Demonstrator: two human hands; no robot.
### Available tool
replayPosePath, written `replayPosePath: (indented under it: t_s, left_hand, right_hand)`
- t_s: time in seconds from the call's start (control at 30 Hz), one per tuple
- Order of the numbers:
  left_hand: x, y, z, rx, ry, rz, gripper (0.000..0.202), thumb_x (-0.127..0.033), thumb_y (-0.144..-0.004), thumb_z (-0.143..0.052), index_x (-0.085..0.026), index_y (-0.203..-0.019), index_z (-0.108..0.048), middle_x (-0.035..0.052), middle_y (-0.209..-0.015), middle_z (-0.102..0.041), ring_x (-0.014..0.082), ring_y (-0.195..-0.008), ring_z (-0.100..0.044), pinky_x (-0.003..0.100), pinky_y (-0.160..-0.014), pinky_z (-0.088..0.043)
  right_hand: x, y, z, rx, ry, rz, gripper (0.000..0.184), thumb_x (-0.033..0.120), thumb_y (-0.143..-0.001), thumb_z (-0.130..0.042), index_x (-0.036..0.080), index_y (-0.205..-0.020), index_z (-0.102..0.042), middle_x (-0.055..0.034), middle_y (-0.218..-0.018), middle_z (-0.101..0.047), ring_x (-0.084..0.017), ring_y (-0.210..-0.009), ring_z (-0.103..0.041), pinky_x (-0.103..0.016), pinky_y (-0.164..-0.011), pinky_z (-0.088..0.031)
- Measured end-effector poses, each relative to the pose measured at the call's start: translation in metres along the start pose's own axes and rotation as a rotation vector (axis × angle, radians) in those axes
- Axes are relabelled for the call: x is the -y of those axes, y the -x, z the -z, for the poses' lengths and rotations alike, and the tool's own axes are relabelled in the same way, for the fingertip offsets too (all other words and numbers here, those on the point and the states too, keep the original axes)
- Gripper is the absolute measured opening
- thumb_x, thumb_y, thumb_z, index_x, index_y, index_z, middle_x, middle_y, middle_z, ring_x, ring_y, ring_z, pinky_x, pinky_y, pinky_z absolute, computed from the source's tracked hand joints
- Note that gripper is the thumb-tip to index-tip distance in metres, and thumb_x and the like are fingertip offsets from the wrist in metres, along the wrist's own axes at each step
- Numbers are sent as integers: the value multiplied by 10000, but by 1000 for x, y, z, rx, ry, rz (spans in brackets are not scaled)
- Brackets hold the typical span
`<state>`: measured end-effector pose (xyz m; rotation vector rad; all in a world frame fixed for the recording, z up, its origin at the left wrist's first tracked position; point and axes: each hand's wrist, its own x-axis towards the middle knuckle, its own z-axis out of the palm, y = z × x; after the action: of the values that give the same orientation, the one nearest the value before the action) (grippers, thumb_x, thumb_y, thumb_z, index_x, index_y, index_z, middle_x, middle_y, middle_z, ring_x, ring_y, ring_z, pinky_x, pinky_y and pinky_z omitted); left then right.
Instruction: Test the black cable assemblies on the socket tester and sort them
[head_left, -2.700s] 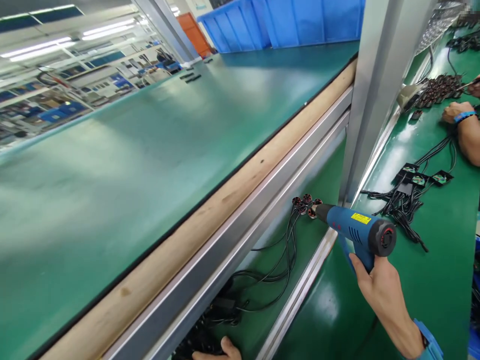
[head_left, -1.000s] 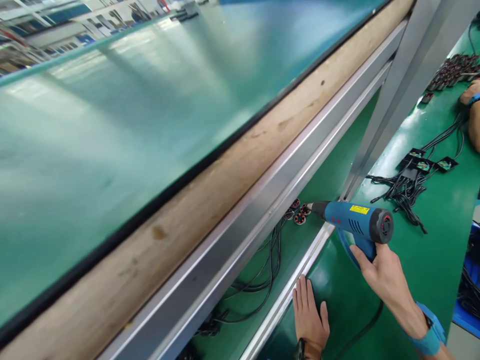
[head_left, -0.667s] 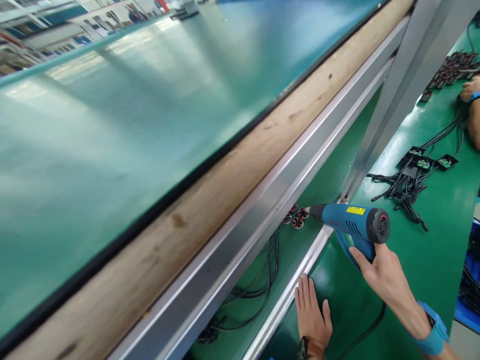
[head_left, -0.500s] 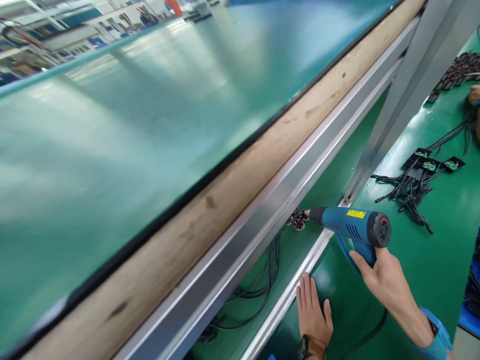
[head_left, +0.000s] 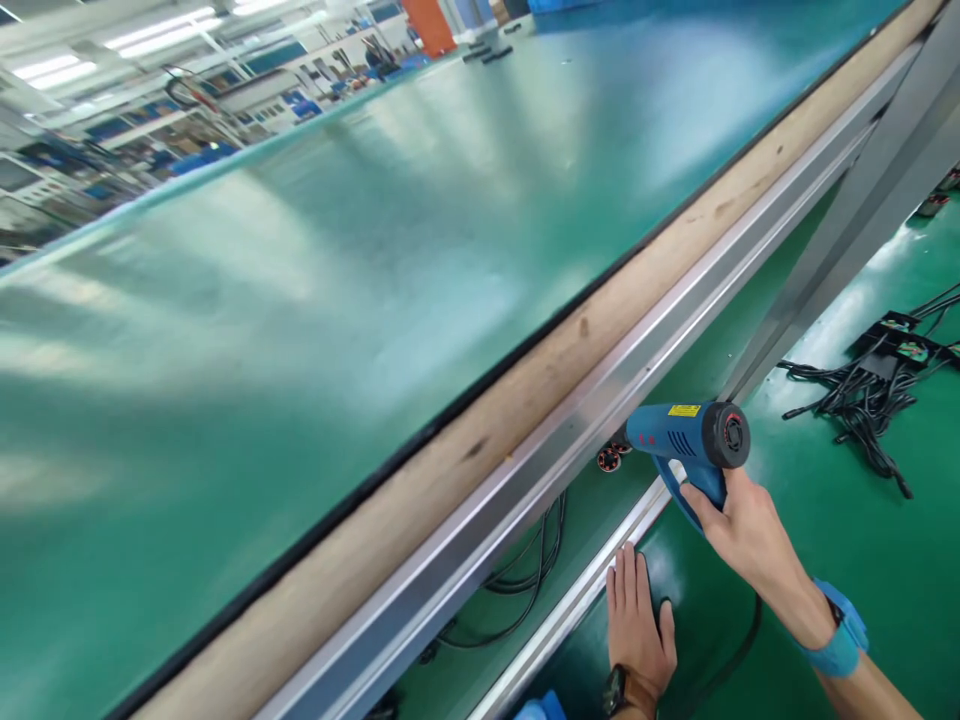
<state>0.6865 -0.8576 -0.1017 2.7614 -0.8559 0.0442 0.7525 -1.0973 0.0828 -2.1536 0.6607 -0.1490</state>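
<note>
My right hand [head_left: 739, 525] is closed round the handle of a blue heat gun [head_left: 686, 438], whose nozzle points left at a small round motor [head_left: 608, 459] with red windings, half hidden under the shelf rail. Black wires [head_left: 529, 580] run from the motor along the green belt below the shelf. My left hand [head_left: 637, 625] lies flat, fingers together and stretched out, on the green bench beside the metal rail [head_left: 581, 600]. It holds nothing. A watch sits on that wrist and a blue strap on the right wrist.
A wide green shelf [head_left: 315, 270] with a wooden edge and a metal rail fills the upper left. A grey upright post [head_left: 847, 240] stands to the right. A bundle of black cables with small circuit boards [head_left: 874, 385] lies on the bench at right.
My left hand came out from under the shelf and settled flat on the bench. The view swung, the heat gun stayed aimed at the motors, and the other person's arm left the frame.
</note>
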Motion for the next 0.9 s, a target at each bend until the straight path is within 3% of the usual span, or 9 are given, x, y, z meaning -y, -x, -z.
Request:
replayPosePath:
  t_s: [0.2, 0.9]
  left_hand:
    - [-1, 0, -1, 12, -26, 5, 769, -201, -933, -518, -115, -1633, -210, 136, -1717, -244, 323, -1593, -210, 573, -1238, -349]
    - [-20, -11, 5, 53, 25, 41, 739, -310, -954, -531, -121, -1620, -272, 98, -1724, -223, 313, -1591, -220, 558, -1270, -335]
  right_hand:
    - [-3, 0, -4, 37, 17, 34, 424, 433, -906, -506, 145, -1208, -579, -6, -640, -591, -201, -534, -532, -284, -559, -343]
    - [14, -28, -16, 184, 15, 181, 423, 394, -924, -509, 133, -1254, -556, -53, -754, -667, -232, -639, -615, -286, -589, -367]
